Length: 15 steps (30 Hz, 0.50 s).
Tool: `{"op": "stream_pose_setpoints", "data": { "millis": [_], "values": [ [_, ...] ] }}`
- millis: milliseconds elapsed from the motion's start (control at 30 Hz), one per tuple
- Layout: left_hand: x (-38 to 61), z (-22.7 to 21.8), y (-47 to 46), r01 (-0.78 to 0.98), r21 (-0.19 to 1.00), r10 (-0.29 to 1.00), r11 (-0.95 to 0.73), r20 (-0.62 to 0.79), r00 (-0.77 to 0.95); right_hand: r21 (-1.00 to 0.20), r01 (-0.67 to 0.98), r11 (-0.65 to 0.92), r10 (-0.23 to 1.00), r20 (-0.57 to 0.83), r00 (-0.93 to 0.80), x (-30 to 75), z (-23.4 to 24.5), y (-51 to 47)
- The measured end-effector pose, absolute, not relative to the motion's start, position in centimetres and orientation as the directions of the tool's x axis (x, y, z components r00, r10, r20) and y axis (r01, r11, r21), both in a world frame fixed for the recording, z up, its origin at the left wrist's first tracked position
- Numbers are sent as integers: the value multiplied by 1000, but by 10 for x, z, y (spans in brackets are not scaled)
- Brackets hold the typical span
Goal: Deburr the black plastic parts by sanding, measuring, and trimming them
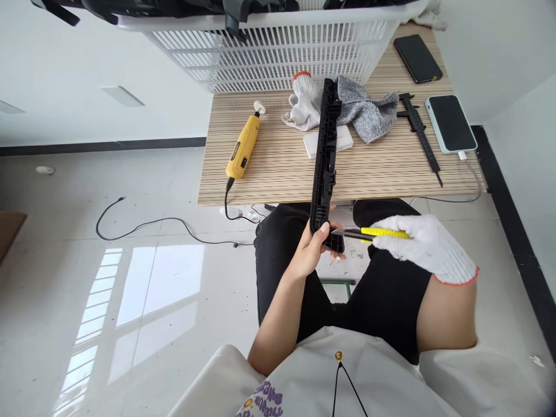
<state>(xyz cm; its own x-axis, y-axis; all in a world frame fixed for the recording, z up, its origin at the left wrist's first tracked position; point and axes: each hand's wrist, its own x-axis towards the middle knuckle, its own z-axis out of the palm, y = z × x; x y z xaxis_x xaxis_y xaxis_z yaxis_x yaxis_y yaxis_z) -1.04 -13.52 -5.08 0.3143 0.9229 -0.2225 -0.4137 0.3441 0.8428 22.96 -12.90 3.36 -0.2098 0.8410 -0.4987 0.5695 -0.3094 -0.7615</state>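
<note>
Black plastic strip (pixel 325 165): held over the lap by its near end, sloping up and away from the left hand (pixel 310 246), across the near edge of the table (pixel 278 179) and in view over a small white box (pixel 344 139), out to a white glove (pixel 305 103) and a grey cloth (pixel 369 114) at the far end; cannot tell whether touching any of these. Bounded farther ahead by the rim of a white basket (pixel 304 20). Wide room left of the grip, over the floor (pixel 234 289) with a black cable (pixel 167 219) on it; ahead-left on the tabletop, a yellow rotary tool (pixel 244 147); ahead-right, a caliper (pixel 421 133) and a light-cased phone (pixel 453 124). Tighter directly below the grip, between the legs of the black trousers (pixel 391 289). Pinching the strip bare-fingered, with thumb on top and fingers around behind. Just right of that grip, closed in the gloved right hand (pixel 428 243): a yellow utility knife (pixel 384 233), blade pointing left at the strip's right edge beside the left thumb; cannot tell whether cutting in.
</note>
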Motion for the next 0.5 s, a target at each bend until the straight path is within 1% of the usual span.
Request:
{"op": "stream_pose_setpoints", "data": {
  "millis": [100, 133, 200, 233, 267, 333, 367, 400, 433, 500],
  "values": [
    [-10, -51, -136, -381, 865, 932, 326, -226, 285, -732, 622, -279, 786, -546, -289, 230, 42, -123],
    [-10, -51, -137, -368, 870, 930, 329, -232, 284, -725, 641, -252, 787, -539, -300, 229, 45, -123],
    [-9, -51, -137, -360, 870, 927, 337, -239, 290, -709, 671, -217, 840, -486, -242, 226, 51, -122],
    [-9, -50, -136, -367, 865, 925, 342, -240, 295, -696, 681, -226, 858, -473, -198, 224, 55, -121],
    [-9, -50, -136, -381, 858, 924, 344, -238, 299, -675, 693, -254, 847, -501, -177, 223, 60, -120],
    [-8, -49, -134, -419, 841, 928, 341, -231, 292, -607, 735, -302, 734, -640, -226, 223, 69, -116],
    [-8, -50, -134, -440, 832, 931, 338, -228, 284, -577, 760, -300, 676, -690, -257, 224, 74, -113],
    [-8, -51, -133, -458, 825, 935, 332, -225, 273, -561, 776, -288, 648, -711, -274, 225, 78, -109],
    [-9, -51, -132, -469, 821, 939, 325, -222, 262, -566, 778, -274, 666, -695, -271, 226, 81, -105],
    [-11, -53, -130, -466, 827, 944, 314, -221, 244, -607, 753, -253, 751, -614, -243, 228, 86, -96]
  ]
}}
